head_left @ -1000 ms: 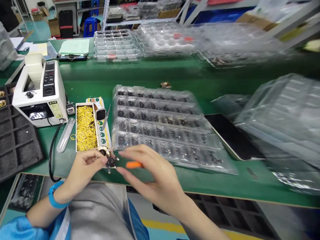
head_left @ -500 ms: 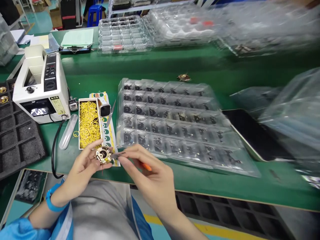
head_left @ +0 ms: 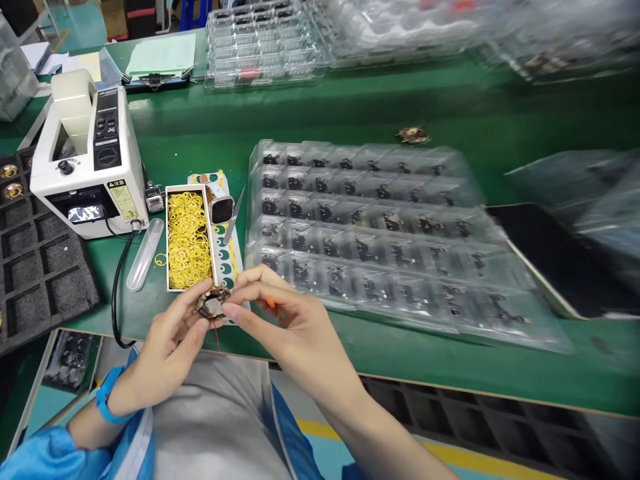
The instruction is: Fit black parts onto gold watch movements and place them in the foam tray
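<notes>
A small round metal assembly with a red wire hanging below it is between both hands, near the table's front edge. My left hand grips its left side with thumb and fingers. My right hand touches its right side with thumb and forefinger; an orange-tipped tool shows among the curled fingers, its other end hidden. Just behind the hands stands a white box filled with yellow rings. Right of it lie a sheet of green and white stickers, a square watch-like item and tweezers.
A clear tray of black parts covers the middle. To the left are a white tape dispenser, its black cable and a black foam tray. A phone-like black slab and plastic bags lie right; another round assembly sits behind.
The view has shifted, so the table items sit further right. The assembly between my hands is turned, now showing a ring with an opening. My right hand is closer against it.
</notes>
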A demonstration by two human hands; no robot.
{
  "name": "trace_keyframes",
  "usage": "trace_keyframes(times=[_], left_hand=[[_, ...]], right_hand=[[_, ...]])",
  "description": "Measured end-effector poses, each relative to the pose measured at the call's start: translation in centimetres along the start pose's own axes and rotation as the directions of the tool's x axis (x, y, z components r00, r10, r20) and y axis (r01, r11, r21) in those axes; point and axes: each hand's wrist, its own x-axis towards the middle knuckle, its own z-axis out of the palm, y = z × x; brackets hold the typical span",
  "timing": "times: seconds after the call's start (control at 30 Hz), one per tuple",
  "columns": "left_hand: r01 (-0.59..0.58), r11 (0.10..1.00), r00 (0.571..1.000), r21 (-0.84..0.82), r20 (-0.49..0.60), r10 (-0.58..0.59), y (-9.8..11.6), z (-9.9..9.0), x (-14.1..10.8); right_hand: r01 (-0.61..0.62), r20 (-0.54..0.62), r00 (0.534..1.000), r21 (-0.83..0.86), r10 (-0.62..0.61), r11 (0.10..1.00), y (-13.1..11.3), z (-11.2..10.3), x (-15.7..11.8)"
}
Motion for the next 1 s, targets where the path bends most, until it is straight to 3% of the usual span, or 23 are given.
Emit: trace_keyframes(times=[0.37,0.57,0.7,0.8,1.0], left_hand=[[-0.004,0.999,0.998,-0.044,-0.067,0.002,-0.1,0.4,0.2],[-0.016,0.994,0.985,-0.105,-0.175,-0.002,0.1,1.2,1.0],[-0.03,0.988,0.956,-0.153,-0.294,-0.017,0.2,1.8,2.0],[-0.018,0.985,0.941,-0.172,-0.335,-0.042,0.2,2.1,2.2],[0.02,0.986,0.953,-0.163,-0.295,-0.069,0.0,1.6,2.0]], right_hand=[[0.011,-0.102,0.995,-0.04,-0.015,0.999,0.4,1.2,0.4],[0.111,-0.143,0.98,-0.195,-0.14,0.975,0.7,2.0,0.2],[0.205,-0.191,0.94,-0.344,-0.281,0.917,1.2,2.7,-0.1],[0.198,-0.229,0.924,-0.402,-0.307,0.894,1.6,2.9,-0.2],[0.243,-0.037,0.962,-0.333,-0.27,0.911,1.3,2.0,0.7]])
